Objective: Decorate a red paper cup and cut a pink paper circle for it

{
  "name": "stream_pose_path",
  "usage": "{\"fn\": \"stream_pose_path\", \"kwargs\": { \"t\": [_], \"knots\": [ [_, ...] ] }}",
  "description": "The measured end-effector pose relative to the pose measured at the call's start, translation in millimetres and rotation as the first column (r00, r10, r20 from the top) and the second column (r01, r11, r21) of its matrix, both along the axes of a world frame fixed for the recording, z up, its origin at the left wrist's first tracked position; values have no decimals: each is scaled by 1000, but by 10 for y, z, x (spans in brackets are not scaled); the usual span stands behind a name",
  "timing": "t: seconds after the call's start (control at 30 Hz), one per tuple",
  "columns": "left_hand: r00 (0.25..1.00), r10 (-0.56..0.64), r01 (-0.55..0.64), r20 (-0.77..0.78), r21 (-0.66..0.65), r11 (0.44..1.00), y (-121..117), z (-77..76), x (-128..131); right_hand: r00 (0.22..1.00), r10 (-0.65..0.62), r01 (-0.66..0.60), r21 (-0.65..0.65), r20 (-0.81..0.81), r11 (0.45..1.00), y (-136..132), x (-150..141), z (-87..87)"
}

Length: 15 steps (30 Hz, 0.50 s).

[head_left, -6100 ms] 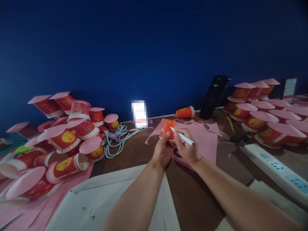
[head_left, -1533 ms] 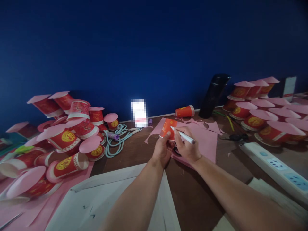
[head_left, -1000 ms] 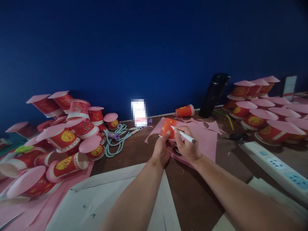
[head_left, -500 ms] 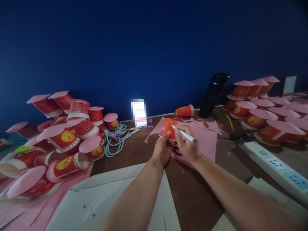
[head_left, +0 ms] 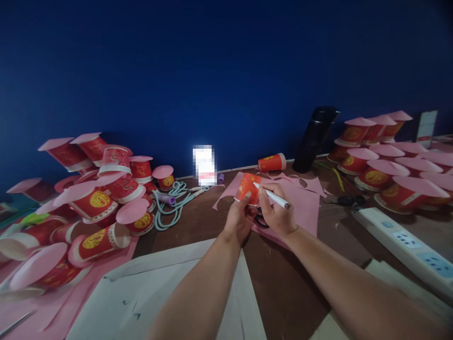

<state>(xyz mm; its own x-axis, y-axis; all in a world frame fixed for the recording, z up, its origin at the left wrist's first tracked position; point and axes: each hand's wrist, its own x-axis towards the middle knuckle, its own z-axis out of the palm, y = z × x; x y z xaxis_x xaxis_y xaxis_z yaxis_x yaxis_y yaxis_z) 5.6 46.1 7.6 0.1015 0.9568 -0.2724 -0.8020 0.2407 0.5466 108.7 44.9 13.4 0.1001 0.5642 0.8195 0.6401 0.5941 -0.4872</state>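
Observation:
My left hand (head_left: 241,218) is closed around the lower part of a red paper cup (head_left: 247,185), its thumb pressed on the cup's side. In my right hand (head_left: 278,215) is a white marker pen (head_left: 277,198), gripped like a writing tool, with its tip at the cup's right side; whether it touches cannot be told. Beneath the hands lies a sheet of pink paper (head_left: 306,208) with cut-out curves. Dark scissors handles (head_left: 261,220) show partly between the hands. Behind, a stack of red paper cups (head_left: 272,163) lies on its side.
Several red cups with pink paper discs (head_left: 97,200) are heaped at left; more cups (head_left: 403,189) stand at right. A black flask (head_left: 316,139), a power strip (head_left: 403,241), a coiled pale cable (head_left: 177,208), a lit phone (head_left: 205,165) and a white sheet (head_left: 141,288) surround the hands.
Almost nothing differs. The pen and the cup have shifted very slightly, and both hands keep their grips.

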Motion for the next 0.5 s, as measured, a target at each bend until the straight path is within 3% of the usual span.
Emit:
{"fn": "stream_pose_path", "kwargs": {
  "t": [0.5],
  "knots": [
    [1000, 4, -3, 13, -21, 1000, 9, 6, -4, 1000, -5, 5, -10, -4, 1000, 22, 12, -22]
  ]
}}
